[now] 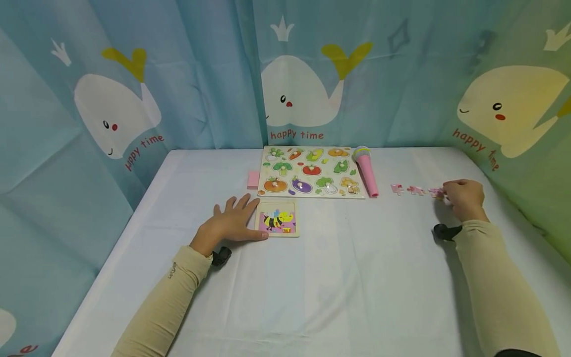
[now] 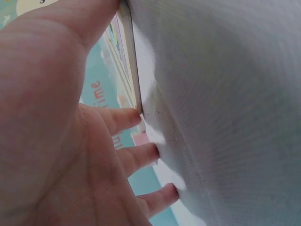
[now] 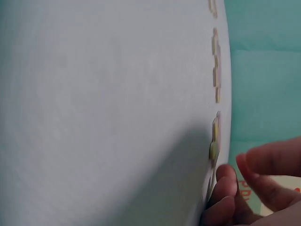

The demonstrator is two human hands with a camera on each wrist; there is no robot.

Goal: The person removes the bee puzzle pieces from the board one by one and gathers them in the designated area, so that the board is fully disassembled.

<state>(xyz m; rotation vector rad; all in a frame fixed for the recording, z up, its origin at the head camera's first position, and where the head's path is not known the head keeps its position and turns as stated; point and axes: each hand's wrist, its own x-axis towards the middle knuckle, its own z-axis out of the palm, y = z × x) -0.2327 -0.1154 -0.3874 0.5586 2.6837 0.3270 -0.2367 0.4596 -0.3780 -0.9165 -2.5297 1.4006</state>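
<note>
Nearest, two beige sleeves (image 1: 153, 307) reach in over the white-covered counter (image 1: 339, 292). The left hand (image 1: 232, 223) lies with its fingers spread apart, the thumb resting on the near left corner of a wooden-framed bee jigsaw puzzle (image 1: 278, 221), which lies flat left of centre. That framed puzzle looks light and stiff; its outer rim seems the best hold — tilting it could spill any loose parts.

Well to the right and a little farther, the right hand (image 1: 466, 198) is bent down, fingers curled, at the right end of a row of small pink jigsaw pieces (image 1: 417, 190); I cannot tell whether it pinches one. These pieces look thin, light and rigid, and probably sit too low for an easy grip — thumb and fingertip on opposite side edges should work.

At the far side, a pink block (image 1: 253, 179) sits just left of a vegetable puzzle board (image 1: 327, 171), and a pink toy microphone (image 1: 367, 171) lies at the board's right edge. Behind hangs a blue whale-print curtain (image 1: 223, 74).
</note>
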